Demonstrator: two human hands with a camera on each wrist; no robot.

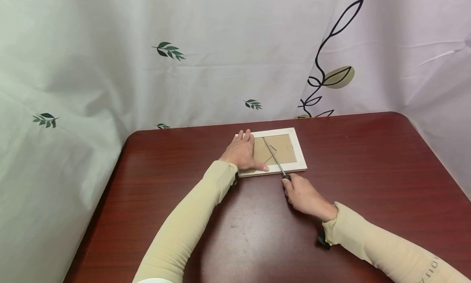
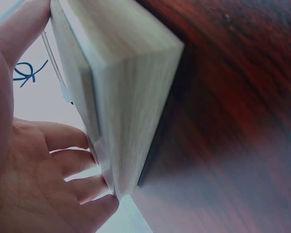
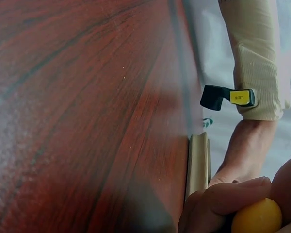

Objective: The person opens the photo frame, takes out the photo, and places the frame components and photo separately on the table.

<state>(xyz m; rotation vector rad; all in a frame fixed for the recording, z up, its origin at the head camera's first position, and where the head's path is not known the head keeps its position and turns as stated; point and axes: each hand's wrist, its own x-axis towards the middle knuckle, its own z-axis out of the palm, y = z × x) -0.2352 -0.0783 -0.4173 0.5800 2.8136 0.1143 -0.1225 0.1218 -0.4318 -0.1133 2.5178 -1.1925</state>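
A white picture frame [image 1: 301, 154] lies back up on the table, its brown backing board [image 1: 286, 146] showing with a thin bent strip standing off it. My left hand [image 1: 241, 153] rests across the frame's left end, fingers spread and straight, thumb on the near border. In the left wrist view that hand's fingers reach along the frame's pale side [image 2: 131, 97]. My right hand [image 1: 304, 196] grips a screwdriver [image 1: 274, 156] by its dark handle, whose yellow end [image 3: 257, 217] shows in the right wrist view. The shaft slants across the backing, its tip near the far inner edge.
The dark red wooden table [image 1: 176, 164] stretches around the frame and both forearms. Behind it hangs a pale curtain [image 1: 213, 78] with leaf prints. A black wrist mount [image 3: 213, 97] with a yellow label sits on the left sleeve.
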